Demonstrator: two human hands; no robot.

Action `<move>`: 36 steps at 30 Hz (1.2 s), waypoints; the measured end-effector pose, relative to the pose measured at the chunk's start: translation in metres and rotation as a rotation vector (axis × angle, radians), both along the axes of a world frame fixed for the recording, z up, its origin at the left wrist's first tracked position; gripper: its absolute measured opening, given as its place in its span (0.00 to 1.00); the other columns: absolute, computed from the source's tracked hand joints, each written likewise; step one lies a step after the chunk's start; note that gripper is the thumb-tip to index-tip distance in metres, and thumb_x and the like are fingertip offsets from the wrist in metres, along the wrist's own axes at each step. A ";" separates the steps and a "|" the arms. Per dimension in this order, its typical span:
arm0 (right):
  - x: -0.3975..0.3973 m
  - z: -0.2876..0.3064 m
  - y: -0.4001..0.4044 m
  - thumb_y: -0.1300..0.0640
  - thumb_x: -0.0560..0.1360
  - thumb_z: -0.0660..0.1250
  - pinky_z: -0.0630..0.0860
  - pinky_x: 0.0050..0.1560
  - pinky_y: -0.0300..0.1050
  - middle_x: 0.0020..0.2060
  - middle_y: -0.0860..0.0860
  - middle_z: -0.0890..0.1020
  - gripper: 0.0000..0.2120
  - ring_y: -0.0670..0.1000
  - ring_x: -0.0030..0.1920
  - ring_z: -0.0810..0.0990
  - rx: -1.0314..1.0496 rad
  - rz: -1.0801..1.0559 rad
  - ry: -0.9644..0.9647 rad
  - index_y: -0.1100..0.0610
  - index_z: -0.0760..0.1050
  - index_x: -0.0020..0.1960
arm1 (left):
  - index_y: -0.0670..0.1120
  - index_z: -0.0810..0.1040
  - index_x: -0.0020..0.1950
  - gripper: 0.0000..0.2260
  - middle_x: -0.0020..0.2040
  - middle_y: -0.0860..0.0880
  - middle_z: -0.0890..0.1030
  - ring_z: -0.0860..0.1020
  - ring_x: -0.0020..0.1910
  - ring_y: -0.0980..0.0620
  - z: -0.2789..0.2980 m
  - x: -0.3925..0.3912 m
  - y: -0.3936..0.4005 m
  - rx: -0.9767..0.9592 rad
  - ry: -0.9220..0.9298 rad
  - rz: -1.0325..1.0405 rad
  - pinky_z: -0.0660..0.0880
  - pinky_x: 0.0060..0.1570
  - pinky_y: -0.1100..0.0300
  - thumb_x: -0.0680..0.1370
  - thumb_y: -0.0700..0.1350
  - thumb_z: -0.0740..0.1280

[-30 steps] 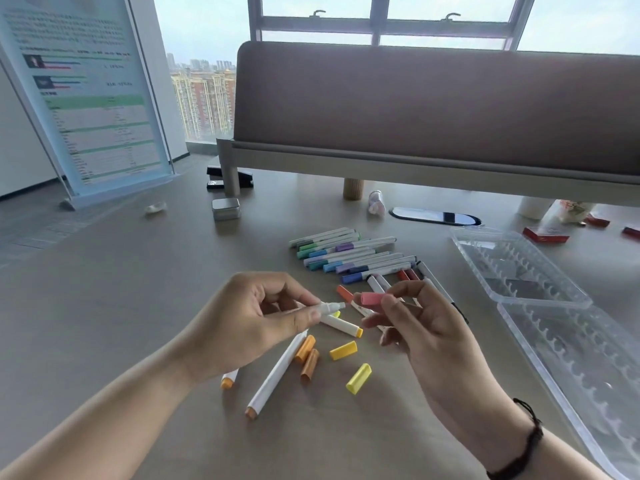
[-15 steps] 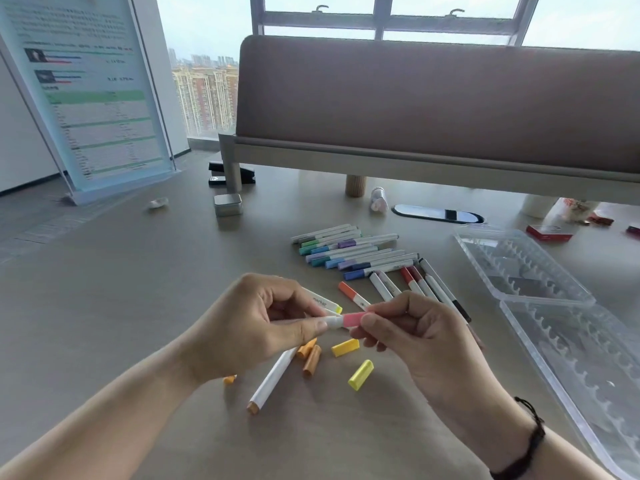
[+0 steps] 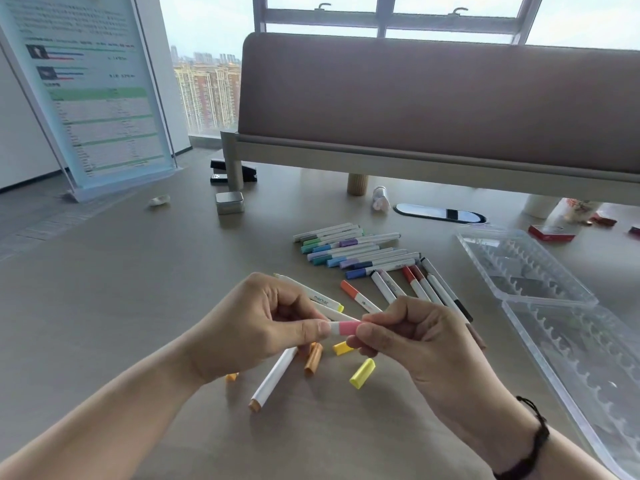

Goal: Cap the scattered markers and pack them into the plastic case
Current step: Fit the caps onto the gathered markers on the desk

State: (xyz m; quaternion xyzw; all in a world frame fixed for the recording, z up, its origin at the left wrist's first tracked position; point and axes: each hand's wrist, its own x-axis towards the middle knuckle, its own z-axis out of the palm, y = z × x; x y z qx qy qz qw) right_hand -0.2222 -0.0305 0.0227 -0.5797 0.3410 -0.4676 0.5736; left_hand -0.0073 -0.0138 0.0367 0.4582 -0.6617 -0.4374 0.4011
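My left hand (image 3: 263, 327) grips a white marker whose barrel is mostly hidden in the fist. My right hand (image 3: 412, 337) pinches a pink cap (image 3: 347, 328) that sits on that marker's tip, between both hands. Below them lie an uncapped white marker (image 3: 273, 379), orange caps (image 3: 313, 358) and two yellow caps (image 3: 362, 373). A row of capped markers (image 3: 356, 252) lies farther back, with more capped ones (image 3: 420, 287) beside my right hand. The clear plastic case (image 3: 554, 306) lies open and empty at the right.
A grey sofa-like bench (image 3: 440, 105) spans the back of the table. A small metal tin (image 3: 229, 202), a black stapler (image 3: 221, 171), a standing sign board (image 3: 86, 95) and a red box (image 3: 550, 233) sit around the table's far side.
My right hand brought the pink cap from just apart onto the tip of the marker held in my left hand. Both hands came together and lowered slightly.
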 end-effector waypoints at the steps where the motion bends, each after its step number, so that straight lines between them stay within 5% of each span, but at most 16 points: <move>1: 0.000 0.001 0.000 0.63 0.62 0.74 0.81 0.38 0.40 0.37 0.63 0.86 0.03 0.58 0.38 0.87 -0.004 -0.001 0.003 0.57 0.83 0.35 | 0.33 0.84 0.43 0.04 0.29 0.47 0.80 0.73 0.23 0.60 0.001 0.000 0.000 0.004 0.003 0.003 0.67 0.26 0.73 0.75 0.34 0.72; 4: 0.004 0.002 0.003 0.59 0.63 0.75 0.80 0.39 0.44 0.36 0.61 0.86 0.10 0.56 0.37 0.85 -0.025 0.007 0.065 0.64 0.78 0.39 | 0.40 0.85 0.43 0.03 0.29 0.46 0.79 0.70 0.23 0.58 0.003 0.000 -0.001 0.013 0.039 0.006 0.65 0.24 0.68 0.76 0.39 0.73; 8: 0.006 0.000 0.009 0.54 0.62 0.78 0.77 0.39 0.51 0.33 0.58 0.84 0.10 0.53 0.34 0.80 -0.079 -0.033 0.232 0.57 0.80 0.38 | 0.43 0.84 0.42 0.12 0.34 0.42 0.81 0.69 0.28 0.52 0.000 0.002 -0.008 -0.061 0.047 0.187 0.66 0.25 0.65 0.72 0.52 0.70; 13: -0.013 0.000 -0.014 0.60 0.70 0.77 0.74 0.33 0.41 0.32 0.54 0.83 0.08 0.47 0.30 0.77 -0.145 -0.434 0.311 0.56 0.78 0.37 | 0.46 0.83 0.40 0.11 0.32 0.50 0.82 0.72 0.27 0.53 -0.006 0.029 -0.029 -0.102 0.031 0.618 0.68 0.26 0.65 0.79 0.50 0.69; 18: -0.035 -0.009 -0.032 0.52 0.73 0.74 0.68 0.36 0.41 0.38 0.42 0.80 0.06 0.47 0.42 0.78 -0.334 -0.613 0.884 0.47 0.76 0.42 | 0.48 0.78 0.34 0.16 0.29 0.53 0.77 0.74 0.31 0.53 -0.013 0.043 -0.033 -0.142 -0.533 0.694 0.69 0.34 0.59 0.77 0.55 0.70; 23: -0.033 -0.013 -0.029 0.53 0.74 0.73 0.68 0.47 0.46 0.47 0.47 0.79 0.05 0.54 0.51 0.76 -0.540 -0.566 1.105 0.48 0.79 0.48 | 0.53 0.77 0.37 0.18 0.36 0.57 0.78 0.77 0.39 0.56 -0.016 0.042 -0.026 0.010 -0.875 0.625 0.74 0.40 0.57 0.72 0.66 0.68; 27: -0.025 -0.009 -0.019 0.48 0.73 0.73 0.68 0.49 0.42 0.46 0.40 0.78 0.07 0.45 0.50 0.71 -0.647 -0.468 1.082 0.47 0.79 0.49 | 0.54 0.75 0.42 0.20 0.41 0.58 0.78 0.77 0.43 0.58 -0.009 0.041 -0.023 0.118 -0.954 0.567 0.76 0.44 0.57 0.67 0.70 0.69; 32: -0.002 -0.002 -0.002 0.41 0.75 0.69 0.70 0.52 0.36 0.46 0.36 0.77 0.09 0.39 0.51 0.72 -0.641 -0.200 1.014 0.43 0.80 0.52 | 0.44 0.81 0.40 0.25 0.37 0.50 0.83 0.81 0.40 0.51 -0.007 0.039 -0.021 0.145 -1.013 0.528 0.79 0.42 0.56 0.68 0.67 0.69; 36: 0.024 0.005 0.004 0.34 0.75 0.64 0.69 0.56 0.37 0.54 0.38 0.77 0.21 0.40 0.58 0.70 -0.618 -0.062 1.101 0.44 0.77 0.62 | 0.45 0.74 0.29 0.18 0.30 0.45 0.77 0.76 0.33 0.44 -0.009 0.039 -0.022 0.159 -0.986 0.479 0.75 0.33 0.55 0.65 0.60 0.65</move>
